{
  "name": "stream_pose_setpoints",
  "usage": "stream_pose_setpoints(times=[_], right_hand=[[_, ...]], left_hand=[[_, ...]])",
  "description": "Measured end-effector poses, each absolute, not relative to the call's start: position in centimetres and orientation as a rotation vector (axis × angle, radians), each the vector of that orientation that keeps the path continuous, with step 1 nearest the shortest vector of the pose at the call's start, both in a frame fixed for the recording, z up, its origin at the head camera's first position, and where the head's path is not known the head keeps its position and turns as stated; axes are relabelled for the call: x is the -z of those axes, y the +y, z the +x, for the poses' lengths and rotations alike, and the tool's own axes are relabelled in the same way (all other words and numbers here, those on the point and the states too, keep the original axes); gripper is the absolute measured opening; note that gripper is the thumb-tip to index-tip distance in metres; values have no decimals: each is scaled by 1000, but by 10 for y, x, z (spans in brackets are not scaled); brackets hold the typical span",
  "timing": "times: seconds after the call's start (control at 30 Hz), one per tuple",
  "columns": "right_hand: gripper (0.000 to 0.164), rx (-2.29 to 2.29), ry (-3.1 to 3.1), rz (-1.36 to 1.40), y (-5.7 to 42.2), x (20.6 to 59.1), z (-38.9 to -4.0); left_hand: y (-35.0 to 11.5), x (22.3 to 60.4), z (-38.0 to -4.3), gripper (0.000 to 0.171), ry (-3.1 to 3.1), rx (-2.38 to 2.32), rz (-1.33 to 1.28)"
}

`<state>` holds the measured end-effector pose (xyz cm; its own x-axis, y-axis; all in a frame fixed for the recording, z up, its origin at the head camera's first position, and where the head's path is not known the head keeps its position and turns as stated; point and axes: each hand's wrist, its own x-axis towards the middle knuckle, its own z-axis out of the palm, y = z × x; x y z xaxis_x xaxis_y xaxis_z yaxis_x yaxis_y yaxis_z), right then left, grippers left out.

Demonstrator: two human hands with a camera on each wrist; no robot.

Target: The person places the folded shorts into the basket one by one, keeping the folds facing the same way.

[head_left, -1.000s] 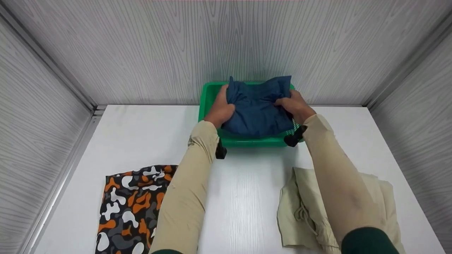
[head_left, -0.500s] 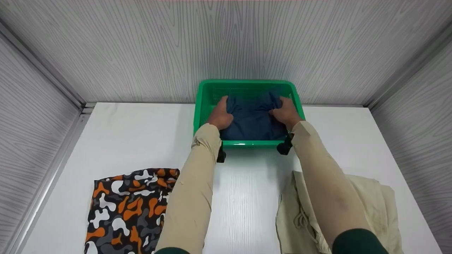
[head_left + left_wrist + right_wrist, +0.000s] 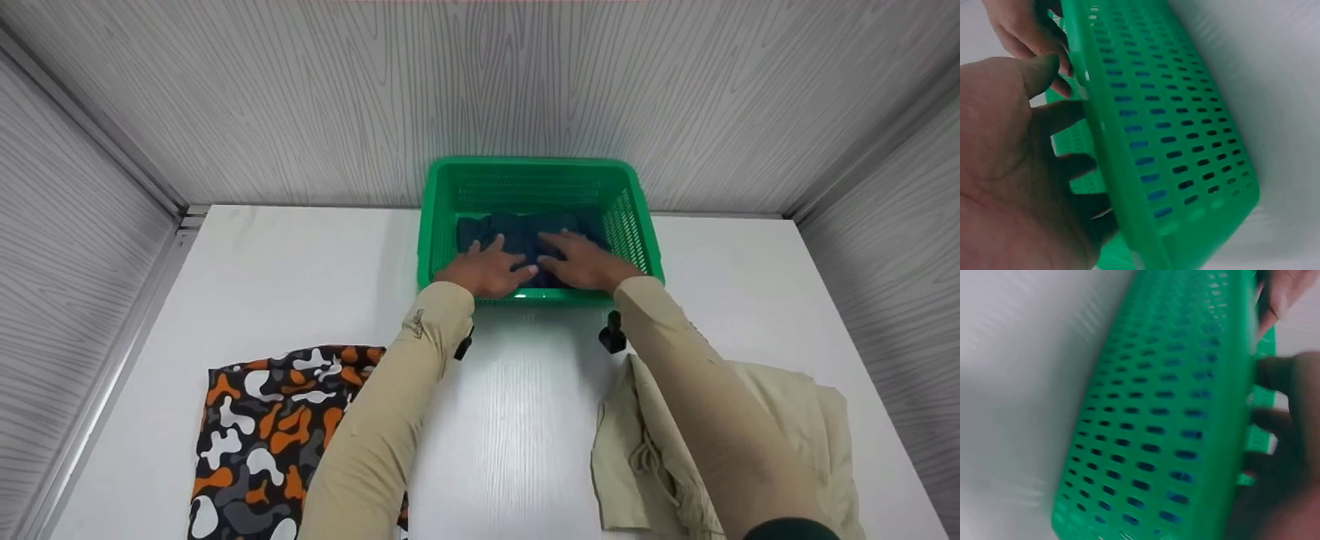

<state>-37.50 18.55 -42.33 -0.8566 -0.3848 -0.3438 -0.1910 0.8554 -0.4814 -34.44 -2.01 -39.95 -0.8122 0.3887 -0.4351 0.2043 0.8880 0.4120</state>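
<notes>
Dark-blue cloth (image 3: 521,226), green basket (image 3: 529,190), orange-blotched black fabric (image 3: 274,442)

From above, room lies over the far side of the green slotted basket (image 3: 532,163), beyond the left hand (image 3: 486,271) and right hand (image 3: 589,262), which crowd its near rim (image 3: 555,295). The grey wood-grain panel (image 3: 525,75) blocks the back; a lane of white tabletop (image 3: 510,420) runs between the sleeved forearms (image 3: 375,427).
</notes>
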Motion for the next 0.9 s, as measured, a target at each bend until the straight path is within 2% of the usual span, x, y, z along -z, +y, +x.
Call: stream_pose_setpoints(times=[0.1,0.27,0.5,0.57,0.67,0.8,0.9], right_hand=[[62,512,2439,-396,183,431,-374],[78,425,2316,-258,185,437,-378],[96,459,2269,-189,185,435,-381],[93,470,2289,-204,186,438,-380],[78,512,2404,-290,189,439,-376],[51,778,2641,-447,194,439,-366],[38,1036,2770,-524,204,432,-354]], left_hand=[[-17,403,-340,71,2440,-487,389],[-18,407,-335,89,2353,-498,251],[-17,413,-338,91,2433,-554,213],[-13,424,-340,90,2517,-559,226],[-9,437,-340,81,2688,-567,282],[-7,443,-331,53,2930,-614,342],[-8,436,-317,31,3117,-728,453]])
